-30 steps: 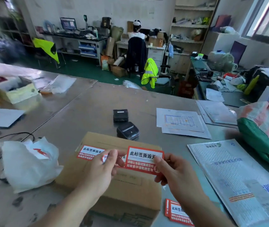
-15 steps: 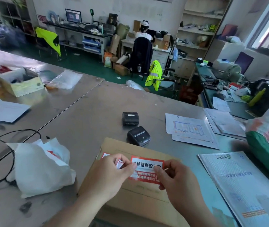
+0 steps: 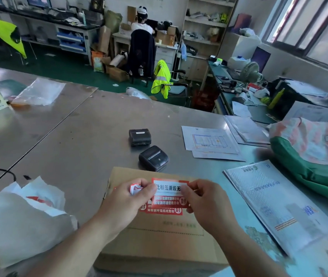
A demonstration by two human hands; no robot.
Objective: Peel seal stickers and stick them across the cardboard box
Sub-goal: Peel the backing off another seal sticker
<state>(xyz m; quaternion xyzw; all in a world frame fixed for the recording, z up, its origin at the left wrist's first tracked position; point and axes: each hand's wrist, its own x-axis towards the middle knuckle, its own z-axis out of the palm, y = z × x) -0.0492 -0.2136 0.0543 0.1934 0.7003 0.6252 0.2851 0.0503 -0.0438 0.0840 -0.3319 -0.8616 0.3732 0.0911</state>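
Right hand (image 3: 205,204) still pinches sticker (image 3: 168,189) above box (image 3: 159,246).

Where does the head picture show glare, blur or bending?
Head view: the windows at upper right are pale and bright, their frames leaning; head view: the grey metal table carries a soft sheen; head view: the red and white seal sticker is sharp, with slight glare on its top edge; head view: the white padded mailer smears toward the lower right corner.

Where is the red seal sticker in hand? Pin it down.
Head view, lower centre: the red seal sticker is pinched between the left hand and the right hand, held over the far half of the cardboard box.
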